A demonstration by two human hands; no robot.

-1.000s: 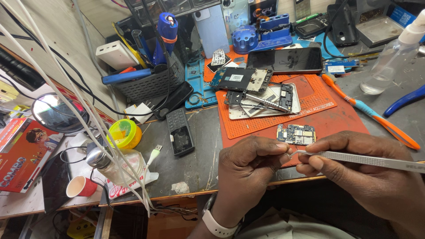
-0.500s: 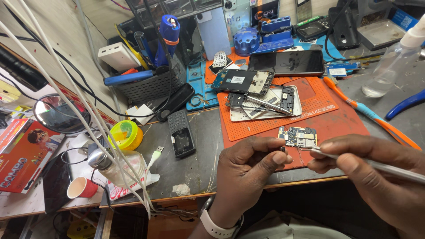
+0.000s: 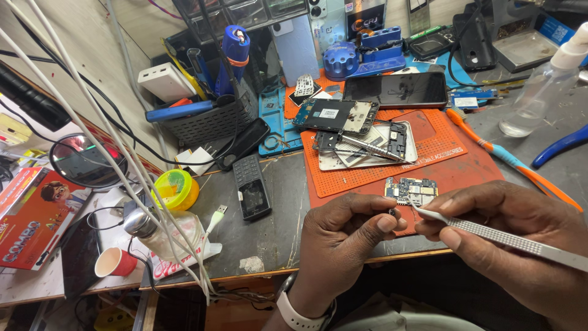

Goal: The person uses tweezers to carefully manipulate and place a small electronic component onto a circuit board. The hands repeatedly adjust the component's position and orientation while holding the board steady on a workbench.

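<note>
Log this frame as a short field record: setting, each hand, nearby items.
setting: cluttered phone repair bench with an orange mat
left hand: pinches a tiny dark part at its fingertips
right hand: holds metal tweezers, tip at the part
nearest item: small circuit board on the mat
also there: opened phone, old keypad phone, toothbrush

Circuit board [image 3: 411, 190] just ahead; bare dark bench [image 3: 278, 208] left seems passable

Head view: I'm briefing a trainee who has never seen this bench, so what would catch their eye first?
At the front edge, the left hand pinches a tiny dark part against the tip of metal tweezers held by the right hand. Just beyond lies a small circuit board on the orange mat, with opened phones farther back.
</note>
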